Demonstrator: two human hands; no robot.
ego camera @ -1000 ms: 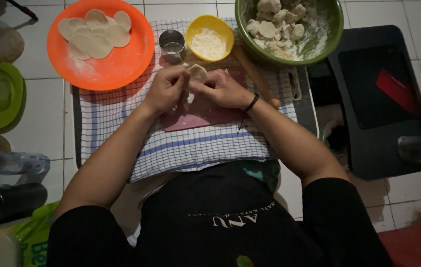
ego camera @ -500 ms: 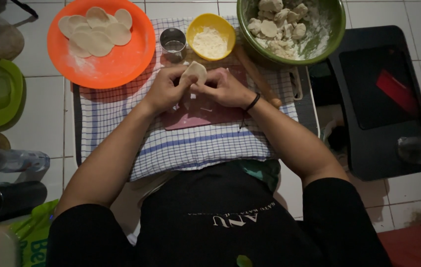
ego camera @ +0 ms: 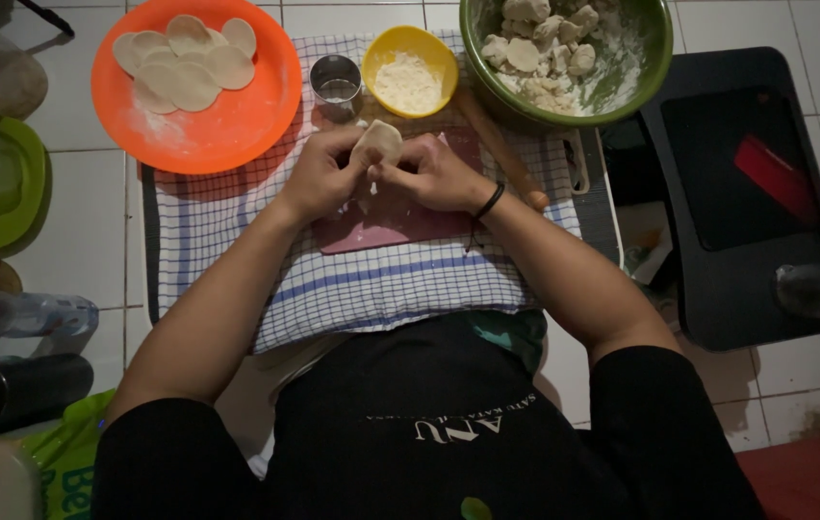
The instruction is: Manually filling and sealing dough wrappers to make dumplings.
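Pale dough round [ego camera: 377,143] now stands higher, pinched between left hand [ego camera: 319,173] and right hand [ego camera: 434,173] fingers.

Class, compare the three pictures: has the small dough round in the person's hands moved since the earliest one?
Yes. The dough round has risen slightly, away from the pink board and towards the yellow bowl.

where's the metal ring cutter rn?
Head view, upper middle: the metal ring cutter stands on the checked cloth, between the orange plate and the yellow flour bowl, just beyond the left hand.
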